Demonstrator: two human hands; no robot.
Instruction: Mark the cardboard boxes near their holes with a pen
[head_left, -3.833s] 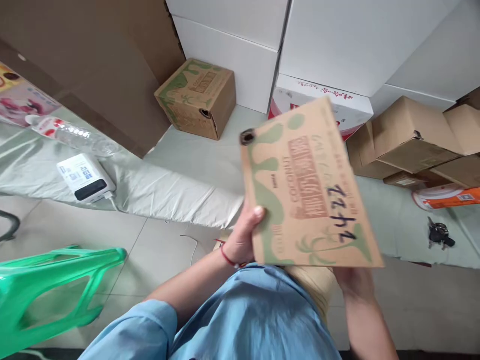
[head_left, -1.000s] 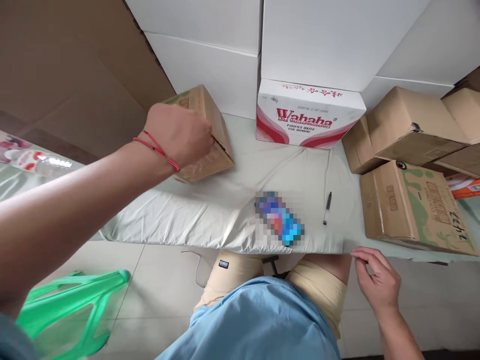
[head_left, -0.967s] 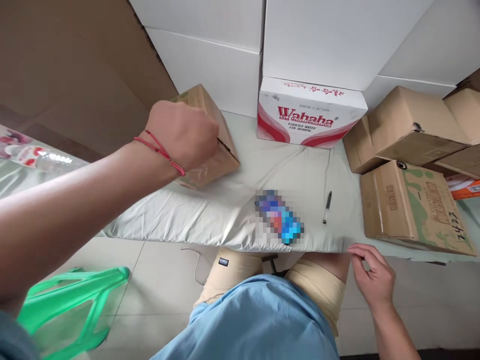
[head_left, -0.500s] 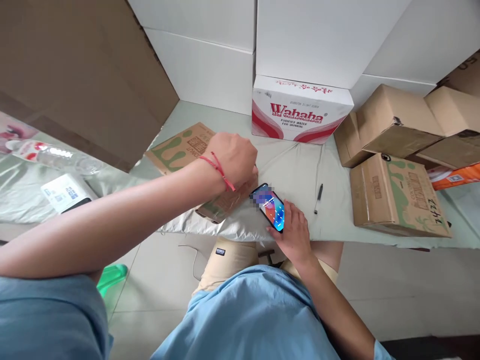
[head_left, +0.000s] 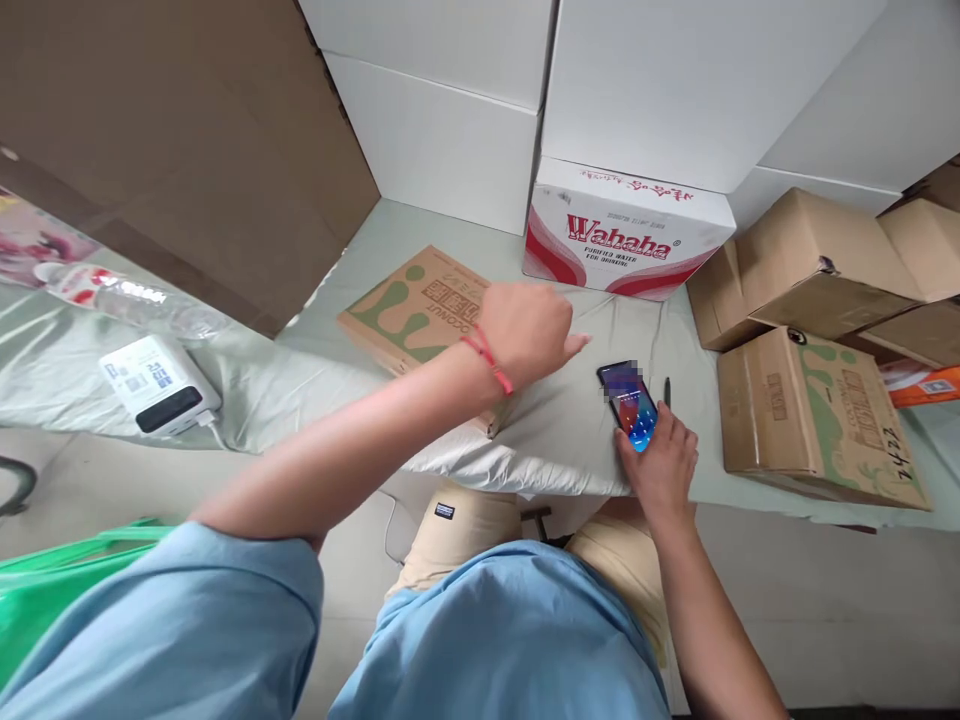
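My left hand (head_left: 529, 338), with a red string bracelet at the wrist, hovers over the right end of a flat brown and green cardboard box (head_left: 409, 305). Its fingers curl under the palm, out of my sight, with one digit poking out to the right; I cannot make out anything held. Near the table's front edge, my right hand (head_left: 666, 460) grips the lower end of a smartphone (head_left: 634, 405) whose lit screen shows several dots. Just beyond the phone lies a dark pen (head_left: 667, 392), partly hidden by that hand.
A white and red Wahaba carton (head_left: 630, 240) stands at the back. Brown boxes (head_left: 817, 420) are stacked on the right. Leftward are a white power bank (head_left: 161, 385) with a cable, a clear plastic bottle (head_left: 142, 300) and a large brown carton (head_left: 187, 150). Green plastic (head_left: 82, 570) shows below.
The view has shifted left. My left hand has moved right relative to the flat box, with one digit now extended. My right hand has carried the phone right, closer to the pen.
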